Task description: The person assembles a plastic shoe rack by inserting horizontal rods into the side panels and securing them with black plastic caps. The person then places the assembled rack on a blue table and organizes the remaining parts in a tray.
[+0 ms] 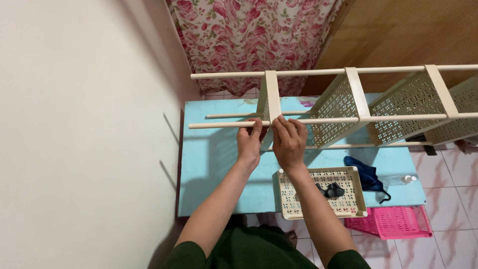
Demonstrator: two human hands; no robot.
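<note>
At twelve o'clock over the tabletop [214, 164], both hands grip the rack [348, 107]. Left hand [249, 142] and right hand [289, 142] pinch its front rod [224, 124].

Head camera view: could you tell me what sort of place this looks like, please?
Probably a room in a home, not a workshop: a floral curtain hangs at the back, the floor is tiled, and a cream plastic shelf rack lies on a light blue table.
</note>
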